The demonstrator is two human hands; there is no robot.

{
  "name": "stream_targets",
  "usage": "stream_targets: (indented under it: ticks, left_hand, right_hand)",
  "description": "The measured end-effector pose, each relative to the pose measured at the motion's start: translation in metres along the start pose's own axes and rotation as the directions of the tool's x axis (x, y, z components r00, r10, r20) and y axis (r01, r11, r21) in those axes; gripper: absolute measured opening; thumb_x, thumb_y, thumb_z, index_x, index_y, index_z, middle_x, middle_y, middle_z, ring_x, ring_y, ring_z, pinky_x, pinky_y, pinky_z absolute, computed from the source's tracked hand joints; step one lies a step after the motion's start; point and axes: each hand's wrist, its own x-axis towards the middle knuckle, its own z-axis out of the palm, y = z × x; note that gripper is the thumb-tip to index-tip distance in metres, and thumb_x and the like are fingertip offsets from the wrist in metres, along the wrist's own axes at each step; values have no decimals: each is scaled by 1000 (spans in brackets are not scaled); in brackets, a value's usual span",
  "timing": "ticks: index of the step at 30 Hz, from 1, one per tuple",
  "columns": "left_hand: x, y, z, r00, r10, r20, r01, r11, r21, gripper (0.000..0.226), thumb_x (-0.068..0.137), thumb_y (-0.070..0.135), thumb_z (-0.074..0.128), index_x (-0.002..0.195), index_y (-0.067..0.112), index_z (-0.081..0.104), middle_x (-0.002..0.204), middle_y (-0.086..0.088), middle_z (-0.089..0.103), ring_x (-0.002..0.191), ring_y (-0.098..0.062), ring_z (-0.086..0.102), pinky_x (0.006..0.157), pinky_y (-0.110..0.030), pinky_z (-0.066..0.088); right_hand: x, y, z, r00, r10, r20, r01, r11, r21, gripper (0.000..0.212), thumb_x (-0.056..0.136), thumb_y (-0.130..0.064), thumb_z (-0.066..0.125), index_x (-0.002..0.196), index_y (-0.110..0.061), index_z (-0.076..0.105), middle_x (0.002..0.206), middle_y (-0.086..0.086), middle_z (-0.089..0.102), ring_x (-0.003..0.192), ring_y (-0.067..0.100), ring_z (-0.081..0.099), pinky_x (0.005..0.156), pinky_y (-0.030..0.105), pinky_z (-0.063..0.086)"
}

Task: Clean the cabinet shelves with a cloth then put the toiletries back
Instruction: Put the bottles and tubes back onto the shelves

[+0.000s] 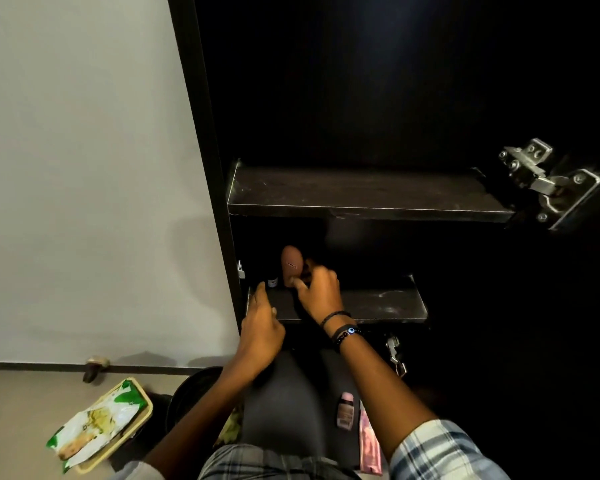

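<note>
A brown rounded bottle (290, 265) stands upright at the left end of the lower cabinet shelf (388, 303). My right hand (317, 292) is closed around its lower part. A small dark bottle (273, 282) stands just left of it on the same shelf. My left hand (260, 327) hovers at the shelf's front left edge, fingers loosely curled, holding nothing. The upper shelf (361, 192) is bare and dusty. A small pink-capped bottle (344, 408) and a pink tube (369, 445) lie on the floor by my right forearm. No cloth is visible.
The open cabinet door with metal hinges (548, 181) is on the right. A beige tray holding green-white wipe packs (101, 424) lies on the floor at left, next to a black round bin (191, 393). A doorstop (96, 367) sits at the white wall's base.
</note>
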Motion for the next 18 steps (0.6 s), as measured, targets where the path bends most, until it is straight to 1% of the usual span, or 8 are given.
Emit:
stream_targets:
  ticks: [2,3,5,7,11,14,16,18]
  left_hand:
    - [-2,0,-1,1000,-2,24,3,1000,-17,63,90,-4,44,147,4,18,150,-14,30,128,-28,45,102,-28,35]
    - [-2,0,-1,1000,3,26,-2,1000,-20,63,90,-4,44,147,3,18,151,-14,28,130,-28,43,104,-27,33]
    - [-2,-4,-2,999,13,31,-12,1000,-10,62,91,-3,43,147,3,17,152,-14,26,136,-29,34,108,-28,29]
    - [-1,-6,-3,999,14,41,-13,1000,-10,61,91,-3,42,147,3,17,153,-14,25,139,-29,30,110,-29,27]
    - [1,-8,-4,998,34,54,-32,999,-35,61,92,-2,41,148,6,17,154,-12,24,140,-27,28,112,-31,25]
    - [1,-13,-5,997,38,66,-35,998,-47,61,93,-2,41,148,7,17,153,-12,26,139,-28,30,111,-31,26]
    - [0,-15,-6,996,43,79,-40,998,-46,60,93,-1,41,148,8,17,152,-12,28,138,-28,31,112,-31,27]
    - [-3,-16,-7,995,53,84,-49,998,-48,59,94,0,41,148,8,18,152,-12,28,138,-27,31,112,-30,25]
  right_hand:
    - [1,-2,5,1000,-3,5,3,1000,7,31,83,-18,68,111,-5,62,98,17,71,95,32,66,77,34,53]
    - [1,-2,6,1000,-1,9,1,1000,13,30,84,-18,68,110,-5,62,98,17,71,95,32,66,77,33,53]
    - [2,-2,9,1000,-3,9,3,1000,22,29,83,-18,68,109,-5,63,99,16,71,95,31,66,76,30,51]
    - [3,-2,10,1000,-4,3,4,1000,25,28,83,-19,69,107,-4,64,99,16,71,96,30,66,74,26,49]
    - [2,-1,14,1000,0,5,0,999,43,29,83,-18,70,107,-4,64,99,16,72,96,28,67,74,24,47]
    - [2,3,17,1000,-16,18,16,999,44,24,83,-18,70,101,-4,66,95,14,73,93,25,68,75,27,52]
    - [2,6,20,1000,-18,23,17,999,46,26,84,-18,69,105,-3,65,95,13,72,92,23,68,77,30,55]
    - [-1,10,21,1000,-19,20,19,999,46,34,85,-18,69,116,-4,62,98,12,71,93,22,68,80,30,55]
